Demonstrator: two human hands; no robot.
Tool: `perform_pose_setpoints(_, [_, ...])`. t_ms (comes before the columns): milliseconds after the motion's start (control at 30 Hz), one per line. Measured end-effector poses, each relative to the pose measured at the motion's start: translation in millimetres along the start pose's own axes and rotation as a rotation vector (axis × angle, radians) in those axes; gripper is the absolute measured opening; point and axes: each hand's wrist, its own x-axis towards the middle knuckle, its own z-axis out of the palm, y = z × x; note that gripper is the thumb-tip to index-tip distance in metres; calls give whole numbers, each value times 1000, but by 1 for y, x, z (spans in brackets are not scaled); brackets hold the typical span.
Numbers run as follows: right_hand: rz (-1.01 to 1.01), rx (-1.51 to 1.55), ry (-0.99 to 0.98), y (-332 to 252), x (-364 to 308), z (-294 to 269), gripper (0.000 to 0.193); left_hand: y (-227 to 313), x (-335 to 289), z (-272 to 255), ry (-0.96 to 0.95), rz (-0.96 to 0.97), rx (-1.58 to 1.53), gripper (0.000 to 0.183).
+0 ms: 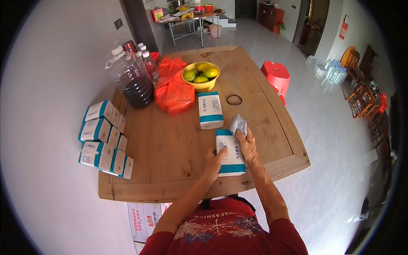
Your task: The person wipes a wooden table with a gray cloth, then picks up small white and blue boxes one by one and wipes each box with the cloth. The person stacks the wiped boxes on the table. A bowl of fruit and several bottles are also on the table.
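A white and teal soft pack of tissues [233, 158] lies on the wooden table [170, 148] close to its near edge. My left hand [211, 165] grips its left side, the thumb resting on top. In my right hand [249, 149] is a bunched grey cloth [239, 123], held against the pack's right edge; the fingers under the cloth are partly hidden. Just beyond lies a second tissue pack [210, 109] of the same kind. A thin black ring-shaped band [234, 100] rests to the right of that one.
Several more tissue packs [97, 131] are stacked at the left edge. Behind them stand a large jug of dark liquid [137, 87], clear bottles [150, 66] and red plastic bags [175, 93]. A yellow bowl [205, 87] holds green-yellow fruit. Red stools [276, 74] stand right of the table.
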Motion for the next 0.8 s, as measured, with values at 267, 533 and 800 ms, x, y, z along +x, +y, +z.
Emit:
perform_pose_setpoints(267, [-737,-374,-230,4,-104,13,45,9,-8,-56,-413,-168,-482,40])
perform_pose_setpoints(533, [-488,-181,-137,-17,-42,34,49,-16,-8,-82,-456,-257,-332,56])
perform_pose_setpoints(800, [62,352,-295,-28,-50,55,57,1,-16,-79,-393,-200,-524,61])
